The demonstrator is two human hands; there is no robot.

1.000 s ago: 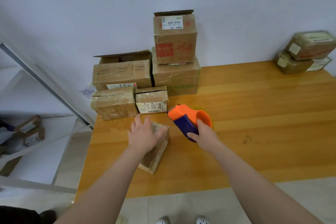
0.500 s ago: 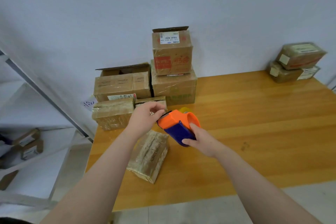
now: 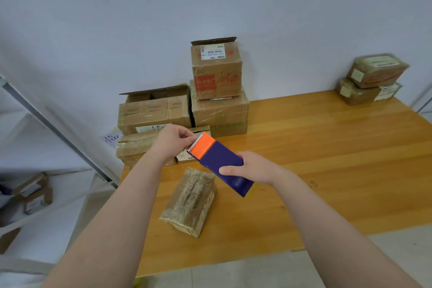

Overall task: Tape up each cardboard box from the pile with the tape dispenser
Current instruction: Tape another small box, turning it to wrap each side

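Hands first, head view, the only one on offer. Right hand (image 3: 252, 167) grips the purple body of the tape dispenser (image 3: 222, 161), thumb across its upper face, holding it off the table (image 3: 327, 159) with the orange nose tilted up and away. Left hand (image 3: 174, 141) meets it there, fingertips curled into a pinch right at the white toothed edge. My reading is that the dispenser is turned this way so the left hand can pick up the free tape end before laying it on a box.

Directly below lies the small cardboard box (image 3: 189, 201), flat on the table near its left front corner and apart from both hands, probably set there as the one to be taped next. Behind the hands, the pile of cardboard boxes (image 3: 217, 110) stands against the wall; two of its boxes show raised top flaps. Two wrapped parcels (image 3: 374, 77) sit stacked at the far right corner, well apart from the pile.

Hard to make out: the tape itself, so whether the pinch actually has an end cannot be told. The roll is hidden inside the dispenser. The left hand covers parts of the pile's front boxes. A shelf (image 3: 35, 194) at the left holds blurred items.
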